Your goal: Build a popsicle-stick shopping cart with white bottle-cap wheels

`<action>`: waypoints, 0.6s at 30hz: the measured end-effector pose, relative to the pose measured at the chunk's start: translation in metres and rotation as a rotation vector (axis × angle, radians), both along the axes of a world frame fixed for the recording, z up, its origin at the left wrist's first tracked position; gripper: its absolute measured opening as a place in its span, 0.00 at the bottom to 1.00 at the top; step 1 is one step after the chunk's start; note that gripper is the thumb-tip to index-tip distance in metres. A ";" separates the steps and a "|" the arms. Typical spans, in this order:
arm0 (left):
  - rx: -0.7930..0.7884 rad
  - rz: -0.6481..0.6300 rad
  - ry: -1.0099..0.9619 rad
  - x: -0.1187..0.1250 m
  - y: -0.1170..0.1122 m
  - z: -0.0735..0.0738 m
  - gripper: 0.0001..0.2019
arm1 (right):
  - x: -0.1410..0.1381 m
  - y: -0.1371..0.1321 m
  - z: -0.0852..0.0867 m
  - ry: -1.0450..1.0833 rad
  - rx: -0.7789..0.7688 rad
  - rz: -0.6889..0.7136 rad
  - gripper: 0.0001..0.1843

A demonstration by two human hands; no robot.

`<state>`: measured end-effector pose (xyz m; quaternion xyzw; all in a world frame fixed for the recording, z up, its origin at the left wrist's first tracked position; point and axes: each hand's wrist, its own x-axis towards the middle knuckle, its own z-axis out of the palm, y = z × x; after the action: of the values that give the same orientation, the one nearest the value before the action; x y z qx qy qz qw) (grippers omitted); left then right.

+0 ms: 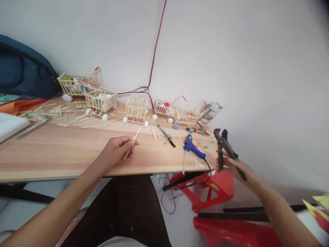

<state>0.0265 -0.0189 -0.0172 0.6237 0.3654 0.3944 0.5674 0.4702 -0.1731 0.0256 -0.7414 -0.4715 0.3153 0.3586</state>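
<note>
My left hand (122,146) is closed around a few thin wooden sticks (137,134) just above the front part of the table. My right hand (238,167) grips a dark pipe cutter (226,145) past the table's right end, its curved jaw pointing up and the handles spread. Between the hands lie a blue glue gun (192,146) with a clear glue stick at its rear and a marker-like green and black pen or knife (166,134), whose kind I cannot make out. Small stick carts with white wheels, such as the middle cart (136,109), line the back.
Loose sticks (77,117) are scattered at the left of the wooden table (64,151). Orange-handled pliers (200,130) lie at the right, near a white and grey pack (212,111). A blue bag (25,68) stands at the left; red stools (218,187) are below.
</note>
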 end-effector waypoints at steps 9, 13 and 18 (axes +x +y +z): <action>0.074 -0.071 0.027 -0.002 -0.019 0.020 0.16 | -0.164 -0.006 -0.017 0.700 -0.049 0.335 0.28; 0.217 -0.034 0.116 -0.008 -0.032 0.033 0.15 | -0.200 0.002 -0.006 0.493 -0.142 0.406 0.34; 0.296 0.024 0.204 -0.011 -0.041 0.039 0.17 | -0.223 0.011 0.014 0.139 -0.181 0.528 0.37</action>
<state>0.0152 -0.0597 0.0215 0.7327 0.3664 0.3855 0.4245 0.2470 -0.1618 0.0400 -0.5987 -0.5923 0.4887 0.2278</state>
